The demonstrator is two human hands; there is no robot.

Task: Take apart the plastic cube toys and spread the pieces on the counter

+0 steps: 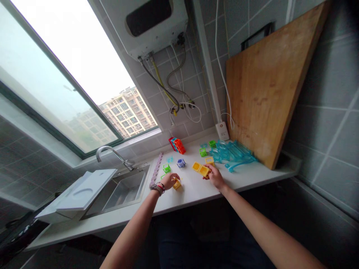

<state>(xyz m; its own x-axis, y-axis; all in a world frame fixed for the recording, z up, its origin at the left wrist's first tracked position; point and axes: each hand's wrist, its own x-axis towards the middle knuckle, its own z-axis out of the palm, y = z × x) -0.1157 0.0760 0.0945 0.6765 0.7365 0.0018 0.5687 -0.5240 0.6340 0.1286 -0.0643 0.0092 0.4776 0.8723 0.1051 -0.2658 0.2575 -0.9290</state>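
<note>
Currently, your left hand [169, 181] closes its grip on a yellow tile [177, 184] on the counter [193, 186]; your right hand [215, 176] grips an orange tile [204, 170] beside another yellow piece [196, 166]. Judged step: joining tiles; align edges squarely.

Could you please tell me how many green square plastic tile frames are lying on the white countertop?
3: one green square plastic frame near the wall, another beside it, a third above the left hand. More may be hidden.
</note>
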